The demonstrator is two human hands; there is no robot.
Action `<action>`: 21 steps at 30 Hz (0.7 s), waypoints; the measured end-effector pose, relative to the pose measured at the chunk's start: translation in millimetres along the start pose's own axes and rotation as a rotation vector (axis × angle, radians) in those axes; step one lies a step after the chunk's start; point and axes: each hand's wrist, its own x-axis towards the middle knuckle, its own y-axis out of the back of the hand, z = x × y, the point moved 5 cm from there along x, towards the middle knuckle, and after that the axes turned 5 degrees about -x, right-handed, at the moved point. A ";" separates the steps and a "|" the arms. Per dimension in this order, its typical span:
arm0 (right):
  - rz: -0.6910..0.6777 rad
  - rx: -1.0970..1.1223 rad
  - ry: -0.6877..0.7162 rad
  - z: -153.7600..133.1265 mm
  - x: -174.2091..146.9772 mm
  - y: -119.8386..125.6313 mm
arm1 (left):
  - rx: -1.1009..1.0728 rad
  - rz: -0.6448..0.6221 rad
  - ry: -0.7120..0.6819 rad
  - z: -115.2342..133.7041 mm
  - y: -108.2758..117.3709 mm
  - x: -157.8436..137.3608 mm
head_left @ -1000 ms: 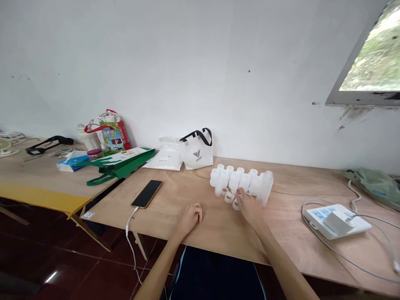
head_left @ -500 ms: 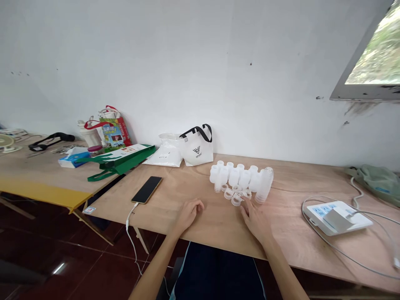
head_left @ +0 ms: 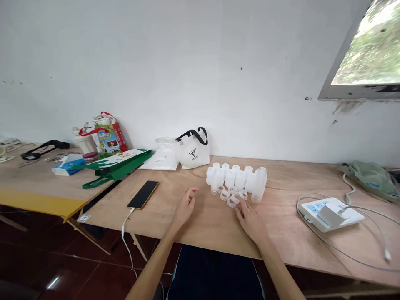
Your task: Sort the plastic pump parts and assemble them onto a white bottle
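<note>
My right hand reaches with stretched fingers to the loose clear plastic rings. Its fingertips are at the nearest rings and overlap some of them; whether they touch cannot be made out. Behind the rings, several small white translucent bottles stand in a cluster. A taller clear tube-like bottle stands at the cluster's right end, tilted in the view. My left hand is over the wooden table, left of the rings, with loosely bent fingers and nothing in it.
A phone on a white cable lies at the left. Along the wall are a white tote bag, a white plastic package and a green bag. A white power strip with loose cables and a grey-green cloth are at the right.
My left hand has turned and moved slightly forward, its fingers now pointing more away from me. My right hand stays by the rings. The whole view has shifted a little.
</note>
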 end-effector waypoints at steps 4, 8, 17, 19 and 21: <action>0.021 0.003 0.002 2.6 -0.4 -3.0 | 0.124 -0.014 -0.110 41.3 0.1 45.7; 0.014 -0.011 0.006 2.8 -0.4 -4.2 | 0.299 -0.217 -0.279 67.0 -15.9 90.8; -0.036 -0.100 -0.019 0.0 -0.7 -1.3 | 0.459 -0.463 -0.342 43.2 -43.1 131.9; -0.036 -0.107 -0.018 0.2 -0.5 -1.9 | 0.453 -0.475 -0.363 41.5 -44.7 133.4; -0.029 -0.109 -0.014 0.4 -0.3 -2.5 | 0.464 -0.481 -0.368 39.1 -46.1 134.9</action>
